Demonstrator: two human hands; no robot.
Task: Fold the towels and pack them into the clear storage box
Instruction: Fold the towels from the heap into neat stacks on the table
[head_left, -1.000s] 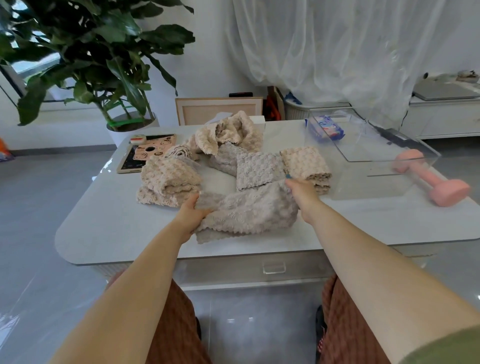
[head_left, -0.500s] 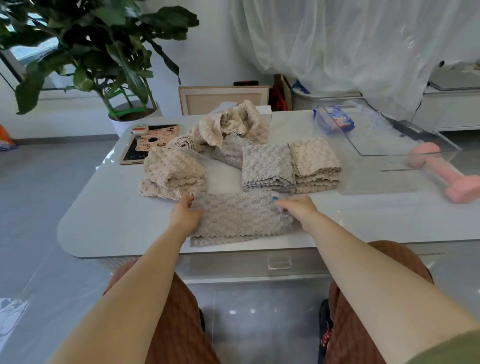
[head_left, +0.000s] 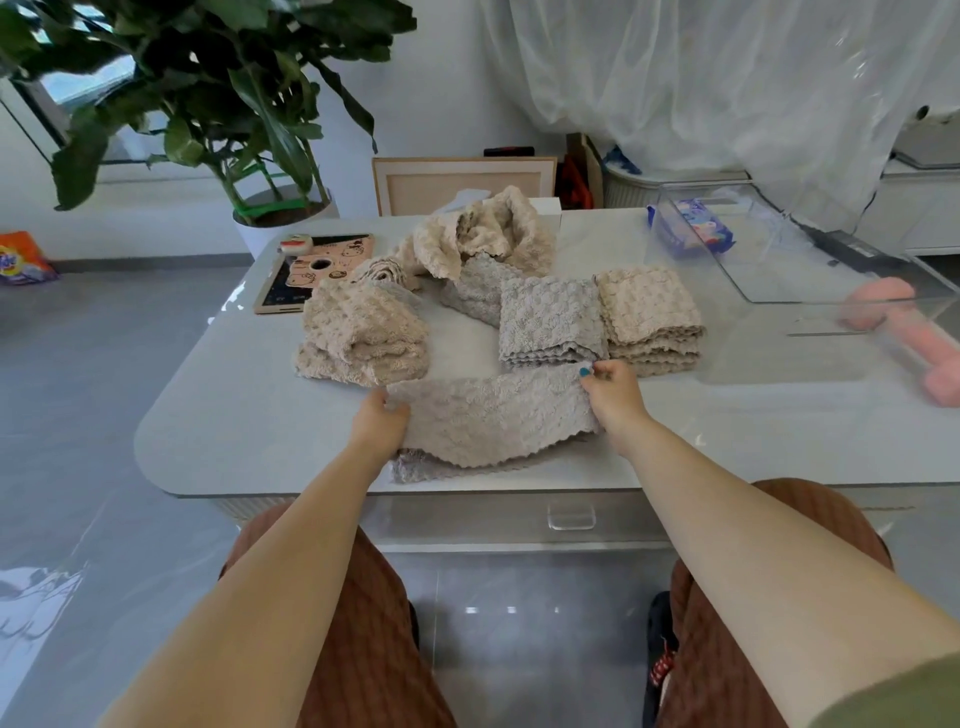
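A grey-beige towel (head_left: 491, 421) lies folded lengthwise near the table's front edge. My left hand (head_left: 379, 423) grips its left end and my right hand (head_left: 610, 392) pinches its far right corner. Behind it sit a folded grey towel (head_left: 548, 322) and a folded beige towel (head_left: 649, 317) side by side. A loosely folded beige towel (head_left: 361, 335) lies to the left, and a heap of unfolded towels (head_left: 483, 244) sits at the back. The clear storage box (head_left: 810, 275) stands at the right, holding a blue packet (head_left: 693, 234).
A pink dumbbell (head_left: 909, 338) lies at the right, seen partly through the box. A tablet in a pink case (head_left: 311, 270) rests at the back left. A potted plant (head_left: 208, 93) stands behind the white table (head_left: 218, 431), and a chair back (head_left: 462, 182) shows behind it.
The towel went from a bunched heap between my hands to a flat folded strip. My hands now lift its far edge toward me, doubling it over.
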